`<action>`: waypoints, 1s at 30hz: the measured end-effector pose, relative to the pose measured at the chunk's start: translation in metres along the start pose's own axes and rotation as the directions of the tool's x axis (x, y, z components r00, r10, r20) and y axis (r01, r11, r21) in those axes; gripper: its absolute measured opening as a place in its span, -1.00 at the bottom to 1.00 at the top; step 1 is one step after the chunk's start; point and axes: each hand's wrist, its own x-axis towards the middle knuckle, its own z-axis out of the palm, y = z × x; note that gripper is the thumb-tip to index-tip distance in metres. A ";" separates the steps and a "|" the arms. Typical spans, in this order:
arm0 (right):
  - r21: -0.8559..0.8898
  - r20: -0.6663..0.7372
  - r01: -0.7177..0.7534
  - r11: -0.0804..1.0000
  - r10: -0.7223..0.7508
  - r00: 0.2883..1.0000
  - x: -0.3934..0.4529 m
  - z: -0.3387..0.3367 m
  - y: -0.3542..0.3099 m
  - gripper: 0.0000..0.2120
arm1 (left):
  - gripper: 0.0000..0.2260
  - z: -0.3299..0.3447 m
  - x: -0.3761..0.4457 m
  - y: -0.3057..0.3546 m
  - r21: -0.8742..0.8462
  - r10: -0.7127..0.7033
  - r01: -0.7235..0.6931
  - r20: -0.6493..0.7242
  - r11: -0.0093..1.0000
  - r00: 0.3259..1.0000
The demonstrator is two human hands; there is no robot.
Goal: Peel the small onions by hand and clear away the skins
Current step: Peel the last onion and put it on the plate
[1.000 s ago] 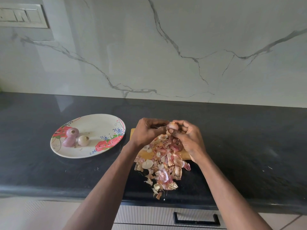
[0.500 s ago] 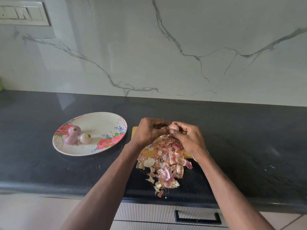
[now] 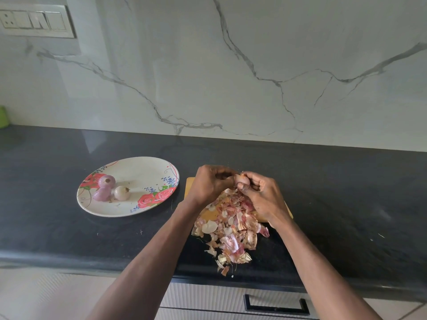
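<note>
— What did your grip have hold of?

— One small onion [image 3: 242,180]. My right hand [image 3: 261,195] had it pinched between thumb and curled fingers, held up above the far end of the skins. My left hand [image 3: 209,183] was curled in against it from the other side, fingertips at the onion's top; whether they were pinching skin or only touching it, I could not tell, because the knuckles hid them.

— So the onion sat between both hands?

— Yes, right where the two grips met, clear of the bench, with a wisp of dry skin sticking up from it.

— And below?

— A heap of peeled skins [image 3: 231,227], pink, white and papery brown, lay directly under my wrists. Its far part covered a yellow board [image 3: 190,184], and its near part spilled off onto the dark bench [image 3: 346,204] toward the front edge.

— Where were the finished ones?

— To my left, well apart from the heap, on a floral plate [image 3: 138,167]. Three peeled onions [image 3: 107,181] lay near its left side, two purple and one pale, close together.

— Anything else around?

— A marble-patterned wall [image 3: 231,77] behind the bench, a switch panel [image 3: 34,20] at upper left, and a drawer handle [image 3: 276,304] below the front edge.
</note>
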 end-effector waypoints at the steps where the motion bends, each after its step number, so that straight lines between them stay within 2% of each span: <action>1: 0.000 0.008 0.004 1.000 -0.004 1.000 0.000 0.001 -0.001 -0.77 | -0.87 0.001 0.000 0.000 0.005 -0.011 0.011 -0.011 1.000 1.000; 6: 0.039 -0.008 0.018 0.999 -0.018 1.000 0.002 0.001 -0.005 -0.70 | -0.84 0.002 0.002 0.003 -0.138 -0.101 0.092 -0.057 0.986 0.993; 8: 0.051 -0.023 0.018 0.999 -0.017 1.000 0.002 0.001 -0.005 -0.67 | -0.80 0.000 0.003 0.001 -0.172 -0.094 0.088 -0.027 0.981 0.995; 11: 0.048 -0.042 0.029 0.998 -0.027 0.999 0.001 -0.001 -0.007 -0.65 | -0.71 -0.004 0.002 0.000 -0.139 -0.013 0.026 0.089 0.990 0.996; 13: -0.001 -0.035 0.034 0.999 -0.034 0.999 -0.001 -0.003 -0.009 -0.58 | -0.69 -0.006 0.001 0.001 -0.104 0.018 -0.007 0.110 0.995 0.994; 18: -0.057 0.030 0.024 0.998 -0.022 0.999 -0.001 -0.002 -0.007 -0.51 | -0.85 -0.013 0.003 0.000 -0.060 0.025 -0.018 0.110 0.998 0.994; 21: -0.090 0.057 0.027 0.996 -0.022 0.998 0.000 -0.002 -0.005 -0.59 | -0.85 -0.015 0.003 0.002 -0.054 0.025 -0.017 0.149 0.998 0.989; 25: -0.163 0.090 0.054 0.985 -0.039 0.995 -0.002 0.000 -0.004 -0.83 | -0.89 -0.015 0.002 -0.001 0.053 0.045 -0.054 0.157 0.997 0.987; 28: -0.172 0.085 0.049 0.984 -0.035 0.996 -0.002 0.002 -0.003 -0.85 | -0.94 -0.014 0.002 -0.001 0.092 0.072 -0.084 0.124 0.992 0.990; 30: -0.142 0.077 0.034 0.989 -0.023 0.997 -0.002 0.002 -0.005 -0.78 | -0.94 -0.013 0.001 0.000 0.078 0.074 -0.082 0.100 0.994 0.992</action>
